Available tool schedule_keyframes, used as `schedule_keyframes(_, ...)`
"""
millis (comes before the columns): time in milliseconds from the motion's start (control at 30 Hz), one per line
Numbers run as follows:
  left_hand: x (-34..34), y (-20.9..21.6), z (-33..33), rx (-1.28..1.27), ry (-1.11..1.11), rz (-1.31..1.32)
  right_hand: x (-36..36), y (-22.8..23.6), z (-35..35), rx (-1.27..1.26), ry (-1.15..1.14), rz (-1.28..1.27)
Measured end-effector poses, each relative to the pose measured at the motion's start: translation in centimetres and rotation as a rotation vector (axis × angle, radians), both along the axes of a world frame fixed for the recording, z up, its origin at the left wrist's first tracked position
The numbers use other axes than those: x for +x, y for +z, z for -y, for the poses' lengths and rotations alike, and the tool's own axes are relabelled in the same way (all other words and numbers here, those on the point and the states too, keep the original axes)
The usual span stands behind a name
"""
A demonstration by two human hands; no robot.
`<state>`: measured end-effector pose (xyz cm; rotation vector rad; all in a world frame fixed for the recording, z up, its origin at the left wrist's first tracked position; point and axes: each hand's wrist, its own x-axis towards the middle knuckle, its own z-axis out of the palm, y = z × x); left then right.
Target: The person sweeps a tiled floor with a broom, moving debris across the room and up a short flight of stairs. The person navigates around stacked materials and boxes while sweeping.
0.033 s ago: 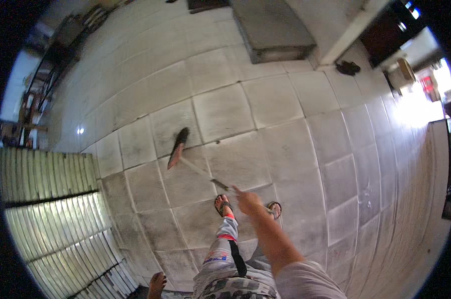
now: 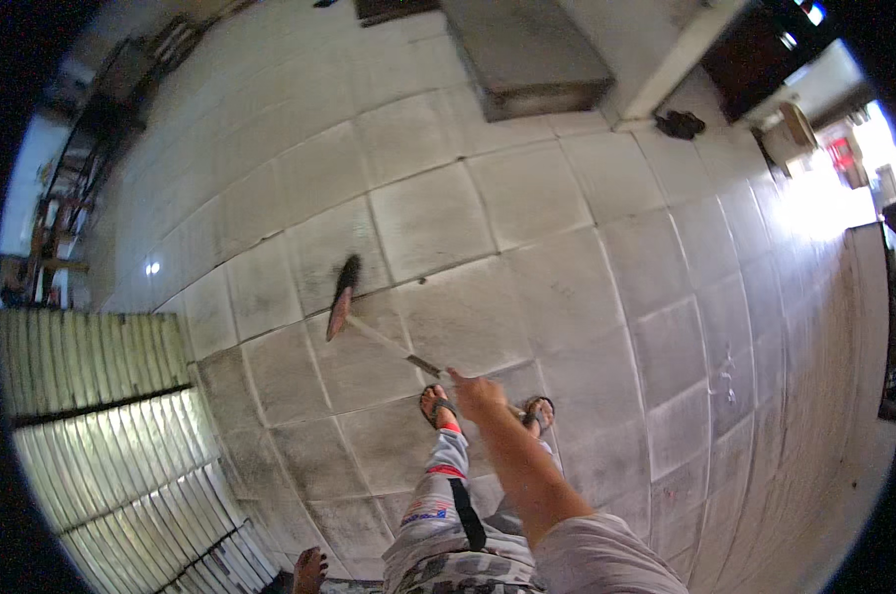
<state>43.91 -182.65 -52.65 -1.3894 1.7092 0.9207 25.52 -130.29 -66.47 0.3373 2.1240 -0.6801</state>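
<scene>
My right hand (image 2: 478, 398) is closed round the light-coloured handle of a broom (image 2: 379, 340), forefinger stretched along it. The handle slants down to the left, with a dark section just ahead of my fingers. Its reddish head with dark bristles (image 2: 344, 287) rests on the tiled floor (image 2: 557, 307), left of and beyond my sandalled feet. At the lower edge hangs my left hand (image 2: 310, 570), away from the broom. Its fingers look loosely bent and a little apart, with nothing visible in them.
A grey step or block (image 2: 532, 59) stands ahead near a pale post (image 2: 671, 74). Dark footwear (image 2: 680, 125) lies beside it. Pale corrugated sheeting (image 2: 111, 445) borders the left side. Cluttered shelves (image 2: 62, 233) are at far left. Bright light enters at right.
The broom head has shifted slightly left across the tiles, and my right hand has moved a little left with the handle. The whole view has shifted slightly.
</scene>
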Motion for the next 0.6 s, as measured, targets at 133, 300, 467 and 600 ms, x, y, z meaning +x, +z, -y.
schedule_keyframes(133,3.5,1.1,-2.0,0.081,-0.27,-0.03,9.1,-1.2,-8.1,0.15,-0.116,0.116)
schedule_keyframes(300,3.5,-1.6,-10.9,0.072,-0.277,0.191,35.3,9.3,-26.5,0.409,-0.228,0.337)
schedule_keyframes(467,-1.1,-3.9,-22.1,0.179,-0.481,-0.018,47.3,20.6,-36.7,0.777,-0.523,0.517)
schedule_keyframes(600,-1.6,-4.5,-23.9,0.177,-0.468,-0.063,47.7,25.4,-38.7,0.855,-0.569,0.495)
